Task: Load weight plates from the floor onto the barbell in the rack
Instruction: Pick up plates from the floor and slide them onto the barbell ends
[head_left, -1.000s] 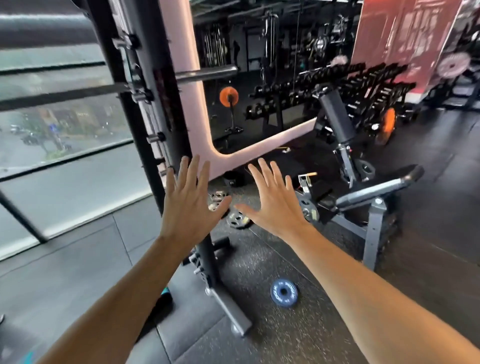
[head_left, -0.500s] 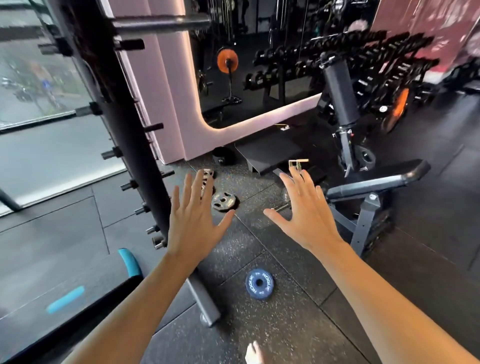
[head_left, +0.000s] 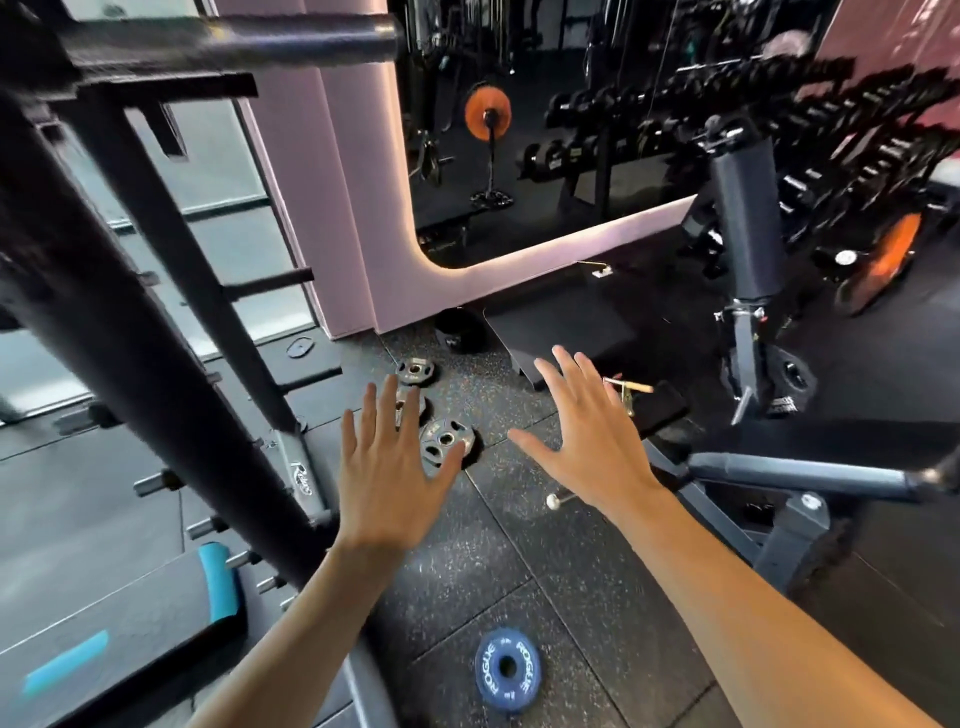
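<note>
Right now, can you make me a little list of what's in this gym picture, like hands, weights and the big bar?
left hand: open, fingers spread, holding nothing
right hand: open, fingers spread, holding nothing
blue plate: flat on the floor, nearest the person, between the arms
grey plates: three small ones on the floor beyond the left hand, partly hidden by it
barbell: on the rack at the top left, its end sleeve bare
rack: dark upright posts with pegs, on the left
bench: on the right, apart from the plates
</note>
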